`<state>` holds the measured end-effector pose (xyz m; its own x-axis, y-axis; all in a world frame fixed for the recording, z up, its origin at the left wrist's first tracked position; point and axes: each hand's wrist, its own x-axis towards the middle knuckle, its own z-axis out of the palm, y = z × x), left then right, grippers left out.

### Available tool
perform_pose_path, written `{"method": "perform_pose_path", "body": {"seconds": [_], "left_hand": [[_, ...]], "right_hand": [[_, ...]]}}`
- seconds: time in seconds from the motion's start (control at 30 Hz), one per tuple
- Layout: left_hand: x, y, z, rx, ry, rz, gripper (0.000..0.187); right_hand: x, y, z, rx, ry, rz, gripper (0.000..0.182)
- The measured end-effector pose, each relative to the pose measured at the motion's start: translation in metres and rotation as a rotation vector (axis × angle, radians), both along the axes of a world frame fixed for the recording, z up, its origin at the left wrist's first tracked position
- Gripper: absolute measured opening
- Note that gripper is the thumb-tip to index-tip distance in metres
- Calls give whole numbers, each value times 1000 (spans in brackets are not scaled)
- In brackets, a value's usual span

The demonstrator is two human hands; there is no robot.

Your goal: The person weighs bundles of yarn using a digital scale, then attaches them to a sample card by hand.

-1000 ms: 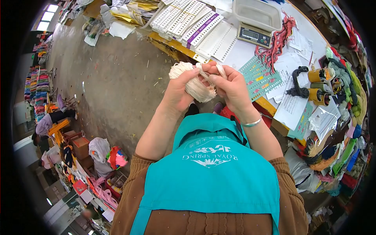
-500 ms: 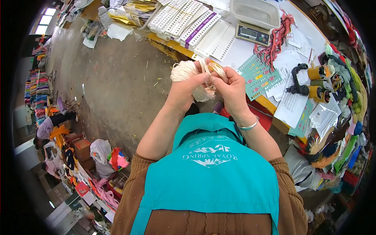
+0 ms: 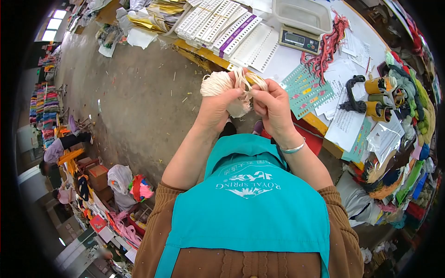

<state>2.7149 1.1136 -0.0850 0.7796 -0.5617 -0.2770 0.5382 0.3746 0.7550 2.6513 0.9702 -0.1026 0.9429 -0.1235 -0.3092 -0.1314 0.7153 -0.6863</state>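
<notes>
Gripping one cream skein, left hand: fingers closed about the bundle, exact hold partly hidden. Right hand: fingers narrow, pinching strands of that skein. Location: raised above the floor, near the bench. On the bench: white punched cards, green punched card, digital scale, pink-red yarn. Likely faults: loops snarling or tightening, should the right fingers pull unevenly; the bundle spreading or dropping, should the left grip slacken.
</notes>
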Motion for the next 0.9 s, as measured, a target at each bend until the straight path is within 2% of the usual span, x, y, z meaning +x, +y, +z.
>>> {"method": "perform_pose_path", "body": {"seconds": [0.1,0.23,0.33,0.43,0.9], "left_hand": [[2,2,2,-54,29,-3,52],[7,4,-1,-122,5,-68,57],[1,-2,12,32,-58,-11,60],[1,-2,9,48,-85,-6,62],[1,-6,-1,72,-53,67,52]], "right_hand": [[1,0,-2,74,-15,-29,6],[1,0,-1,-3,-11,4,7],[1,3,5,-104,0,12,9],[0,3,5,-123,-12,22,10],[2,2,3,-51,-52,-49,4]]}}
